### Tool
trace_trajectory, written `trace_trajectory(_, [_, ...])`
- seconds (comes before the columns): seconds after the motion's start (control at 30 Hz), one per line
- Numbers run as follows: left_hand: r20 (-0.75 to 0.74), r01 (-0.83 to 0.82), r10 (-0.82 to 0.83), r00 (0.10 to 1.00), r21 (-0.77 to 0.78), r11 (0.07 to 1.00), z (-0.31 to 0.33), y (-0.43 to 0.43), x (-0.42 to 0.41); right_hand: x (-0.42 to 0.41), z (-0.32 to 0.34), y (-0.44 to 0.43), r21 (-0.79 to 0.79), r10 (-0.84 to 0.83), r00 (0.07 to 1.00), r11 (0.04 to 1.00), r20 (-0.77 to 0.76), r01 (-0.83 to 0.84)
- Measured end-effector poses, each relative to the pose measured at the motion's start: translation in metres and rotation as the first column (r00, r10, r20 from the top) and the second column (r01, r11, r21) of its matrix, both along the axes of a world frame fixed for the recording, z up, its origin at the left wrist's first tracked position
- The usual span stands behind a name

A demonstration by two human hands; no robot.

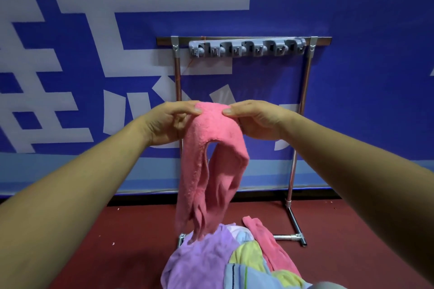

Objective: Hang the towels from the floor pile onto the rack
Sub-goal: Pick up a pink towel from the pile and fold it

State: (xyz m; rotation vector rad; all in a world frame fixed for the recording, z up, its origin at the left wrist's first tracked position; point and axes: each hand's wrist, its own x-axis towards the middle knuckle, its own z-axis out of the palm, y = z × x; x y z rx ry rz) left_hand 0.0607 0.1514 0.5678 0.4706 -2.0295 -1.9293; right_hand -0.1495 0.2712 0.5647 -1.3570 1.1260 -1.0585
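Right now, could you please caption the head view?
A person's left hand and right hand pinch a pink terry towel before a chrome tube rack.

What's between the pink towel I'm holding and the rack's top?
Nothing visible. The left hand and right hand hold the pink towel in open air below the rack's top bar; only the gray hook strip sits on that bar.

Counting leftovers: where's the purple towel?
Head view, bottom centre: the purple towel lies in the pile, left of the yellow-green towel, below the held pink towel.
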Motion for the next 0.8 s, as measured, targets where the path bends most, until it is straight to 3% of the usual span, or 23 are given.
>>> trace_trajectory(0.1, [0.011,-0.005,0.005,1.000,-0.034,0.999,0.004,-0.009,0.002,-0.003,0.009,-0.007,0.066,0.025,0.998,0.997,0.054,-0.028])
trace_trajectory(0.27, [0.054,-0.069,0.076,0.996,-0.133,0.989,0.018,-0.035,0.008,-0.012,0.031,-0.029,0.100,-0.021,0.958,0.994,-0.285,0.051])
trace_trajectory(0.47, [-0.021,-0.141,0.140,0.990,-0.139,0.980,0.041,-0.060,-0.005,-0.019,0.063,-0.065,0.012,-0.012,0.997,1.000,-0.072,0.013])
trace_trajectory(0.67, [-0.112,-0.234,0.222,0.969,-0.110,0.966,0.072,-0.107,-0.025,-0.032,0.094,-0.115,-0.054,-0.103,0.959,0.994,-0.263,0.092])
trace_trajectory(0.8, [-0.162,-0.351,0.333,0.929,-0.102,0.931,0.085,-0.138,-0.038,-0.041,0.113,-0.148,-0.100,-0.124,0.962,0.990,-0.245,0.103])
